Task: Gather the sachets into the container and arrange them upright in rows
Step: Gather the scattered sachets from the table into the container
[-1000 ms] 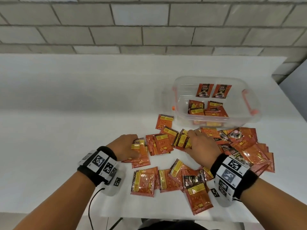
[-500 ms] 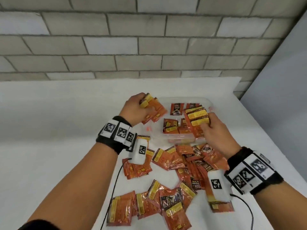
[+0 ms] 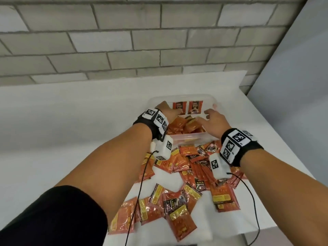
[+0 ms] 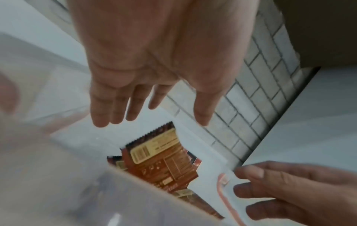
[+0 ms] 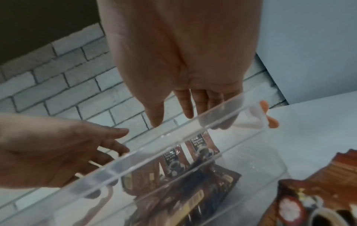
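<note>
A clear plastic container (image 3: 209,134) with orange clips stands on the white table. Two sachets (image 3: 187,107) stand upright against its far wall, and a loose heap of orange sachets (image 3: 184,127) lies inside. My left hand (image 3: 167,110) hovers over the container's left side with its fingers straight and empty (image 4: 154,105). My right hand (image 3: 212,119) is spread over the right side, also empty (image 5: 183,107). In the right wrist view the near rim (image 5: 173,137) crosses in front of the fingers. Several more sachets (image 3: 188,176) lie scattered on the table.
The white table (image 3: 71,139) runs to a grey brick wall (image 3: 142,41) behind the container. A pale panel (image 3: 292,86) closes the right side. Wrist camera cables (image 3: 140,189) hang over the scattered sachets near the table's front edge.
Both hands gathered bundles of sachets from the table, carried them up over the container and let them go. The hands are now empty above the heap.
</note>
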`<state>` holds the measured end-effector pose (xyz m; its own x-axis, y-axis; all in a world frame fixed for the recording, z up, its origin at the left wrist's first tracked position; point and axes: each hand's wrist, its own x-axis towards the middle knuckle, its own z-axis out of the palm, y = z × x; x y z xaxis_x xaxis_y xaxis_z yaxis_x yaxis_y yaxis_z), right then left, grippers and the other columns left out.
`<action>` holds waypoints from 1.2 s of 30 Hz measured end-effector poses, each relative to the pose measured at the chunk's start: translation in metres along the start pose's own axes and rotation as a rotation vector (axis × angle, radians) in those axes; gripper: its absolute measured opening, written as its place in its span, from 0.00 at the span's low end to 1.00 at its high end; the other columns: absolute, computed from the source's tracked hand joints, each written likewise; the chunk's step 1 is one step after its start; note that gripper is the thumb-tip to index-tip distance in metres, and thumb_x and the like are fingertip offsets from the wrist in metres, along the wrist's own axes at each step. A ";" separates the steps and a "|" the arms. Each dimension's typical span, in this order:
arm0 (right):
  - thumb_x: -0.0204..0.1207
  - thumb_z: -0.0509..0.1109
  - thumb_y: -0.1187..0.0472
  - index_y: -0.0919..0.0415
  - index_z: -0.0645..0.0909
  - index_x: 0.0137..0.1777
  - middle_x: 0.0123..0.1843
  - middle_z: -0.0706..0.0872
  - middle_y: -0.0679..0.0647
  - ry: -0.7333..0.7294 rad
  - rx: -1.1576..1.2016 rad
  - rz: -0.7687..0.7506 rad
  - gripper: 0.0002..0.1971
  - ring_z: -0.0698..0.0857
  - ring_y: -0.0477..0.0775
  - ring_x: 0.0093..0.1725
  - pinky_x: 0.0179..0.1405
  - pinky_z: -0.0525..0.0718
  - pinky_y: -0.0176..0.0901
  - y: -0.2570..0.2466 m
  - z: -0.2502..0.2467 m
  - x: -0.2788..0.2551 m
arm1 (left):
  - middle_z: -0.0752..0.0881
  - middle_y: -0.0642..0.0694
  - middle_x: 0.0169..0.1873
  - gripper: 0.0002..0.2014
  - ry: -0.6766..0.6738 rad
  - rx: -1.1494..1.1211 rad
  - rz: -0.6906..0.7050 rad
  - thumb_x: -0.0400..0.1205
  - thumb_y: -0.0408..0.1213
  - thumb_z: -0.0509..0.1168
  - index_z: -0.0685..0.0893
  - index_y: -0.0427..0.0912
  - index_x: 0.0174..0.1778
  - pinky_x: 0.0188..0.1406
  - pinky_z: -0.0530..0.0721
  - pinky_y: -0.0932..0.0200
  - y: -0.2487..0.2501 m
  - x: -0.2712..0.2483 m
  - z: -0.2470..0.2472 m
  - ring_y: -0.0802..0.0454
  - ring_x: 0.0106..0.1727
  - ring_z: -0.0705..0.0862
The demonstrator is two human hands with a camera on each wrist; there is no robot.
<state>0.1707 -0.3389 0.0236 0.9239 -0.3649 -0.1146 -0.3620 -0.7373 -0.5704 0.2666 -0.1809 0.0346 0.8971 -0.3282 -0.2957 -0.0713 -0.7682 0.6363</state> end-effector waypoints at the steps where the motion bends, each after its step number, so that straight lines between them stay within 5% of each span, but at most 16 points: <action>1: 0.81 0.66 0.50 0.64 0.73 0.72 0.71 0.79 0.59 0.041 0.035 -0.017 0.25 0.79 0.57 0.66 0.57 0.71 0.37 0.005 -0.001 -0.004 | 0.74 0.39 0.73 0.36 0.000 -0.021 0.003 0.81 0.55 0.64 0.65 0.36 0.79 0.55 0.73 0.61 -0.005 -0.004 -0.004 0.44 0.65 0.78; 3: 0.80 0.68 0.54 0.62 0.77 0.67 0.67 0.81 0.57 0.124 0.119 -0.043 0.19 0.81 0.53 0.59 0.53 0.71 0.34 0.016 -0.005 -0.017 | 0.74 0.41 0.73 0.33 0.001 -0.050 0.030 0.81 0.55 0.64 0.67 0.41 0.78 0.60 0.74 0.61 -0.015 -0.018 -0.014 0.45 0.68 0.77; 5: 0.79 0.69 0.58 0.61 0.80 0.62 0.60 0.83 0.56 0.206 0.137 -0.098 0.13 0.80 0.50 0.51 0.48 0.70 0.32 0.024 -0.009 -0.034 | 0.81 0.45 0.63 0.23 0.050 -0.144 0.084 0.81 0.52 0.65 0.76 0.44 0.69 0.60 0.80 0.57 -0.028 -0.038 -0.025 0.49 0.60 0.81; 8: 0.77 0.69 0.64 0.60 0.82 0.55 0.49 0.81 0.53 0.300 0.123 -0.201 0.08 0.77 0.46 0.44 0.40 0.71 0.33 0.028 -0.005 -0.062 | 0.84 0.51 0.47 0.11 0.173 -0.240 0.096 0.81 0.47 0.66 0.83 0.44 0.54 0.43 0.79 0.60 -0.051 -0.070 -0.037 0.56 0.45 0.81; 11: 0.79 0.67 0.64 0.59 0.81 0.51 0.45 0.81 0.50 0.156 0.013 -0.285 0.04 0.78 0.45 0.41 0.39 0.77 0.33 0.026 0.011 -0.079 | 0.85 0.47 0.44 0.09 0.181 -0.162 0.000 0.82 0.43 0.66 0.85 0.41 0.48 0.43 0.73 0.60 -0.083 -0.084 -0.039 0.52 0.45 0.80; 15: 0.82 0.62 0.59 0.60 0.82 0.60 0.57 0.84 0.53 -0.185 -0.305 -0.311 0.12 0.83 0.53 0.51 0.45 0.75 0.37 0.022 0.035 -0.076 | 0.85 0.40 0.53 0.12 0.011 -0.009 -0.154 0.82 0.39 0.64 0.84 0.40 0.59 0.32 0.77 0.62 -0.117 -0.075 -0.026 0.50 0.41 0.80; 17: 0.82 0.60 0.59 0.59 0.79 0.63 0.60 0.84 0.56 -0.272 -0.384 -0.305 0.14 0.83 0.56 0.53 0.50 0.80 0.42 0.020 0.046 -0.073 | 0.81 0.38 0.66 0.21 -0.018 0.013 -0.190 0.83 0.41 0.64 0.77 0.44 0.73 0.47 0.83 0.57 -0.126 -0.067 -0.018 0.42 0.57 0.83; 19: 0.81 0.57 0.60 0.59 0.77 0.64 0.59 0.84 0.57 -0.306 -0.438 -0.282 0.14 0.82 0.58 0.51 0.51 0.83 0.50 0.018 0.055 -0.072 | 0.73 0.39 0.75 0.27 -0.041 0.128 -0.184 0.83 0.43 0.64 0.68 0.43 0.79 0.65 0.77 0.54 -0.127 -0.059 -0.012 0.40 0.71 0.76; 22: 0.81 0.55 0.60 0.60 0.76 0.62 0.60 0.82 0.59 -0.344 -0.555 -0.252 0.14 0.80 0.61 0.55 0.57 0.81 0.58 0.013 0.064 -0.070 | 0.67 0.40 0.79 0.31 -0.061 0.297 -0.187 0.84 0.45 0.63 0.63 0.39 0.81 0.71 0.70 0.55 -0.128 -0.051 -0.006 0.42 0.77 0.69; 27: 0.84 0.55 0.55 0.60 0.73 0.70 0.69 0.74 0.59 -0.348 -0.611 -0.201 0.18 0.74 0.62 0.67 0.66 0.75 0.63 0.011 0.073 -0.069 | 0.82 0.40 0.60 0.28 -0.088 0.340 -0.253 0.76 0.50 0.72 0.76 0.35 0.65 0.47 0.79 0.57 -0.126 -0.038 0.000 0.43 0.57 0.82; 32: 0.84 0.51 0.41 0.49 0.66 0.78 0.78 0.67 0.63 -0.296 -0.601 -0.043 0.25 0.67 0.68 0.76 0.75 0.63 0.65 0.007 0.075 -0.067 | 0.79 0.43 0.40 0.20 -0.088 0.286 -0.304 0.76 0.48 0.73 0.72 0.37 0.36 0.39 0.79 0.59 -0.115 -0.031 0.004 0.45 0.46 0.80; 36: 0.83 0.55 0.42 0.49 0.68 0.74 0.69 0.80 0.61 -0.248 -0.630 0.002 0.23 0.75 0.64 0.71 0.75 0.61 0.64 0.005 0.076 -0.067 | 0.80 0.43 0.42 0.20 -0.128 0.211 -0.313 0.74 0.46 0.76 0.76 0.35 0.44 0.41 0.78 0.58 -0.117 -0.027 0.001 0.45 0.47 0.81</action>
<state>0.1159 -0.2750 -0.0336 0.8968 -0.2810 -0.3419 -0.2973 -0.9548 0.0049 0.2506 -0.0827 -0.0330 0.8292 -0.1162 -0.5467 0.0964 -0.9338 0.3447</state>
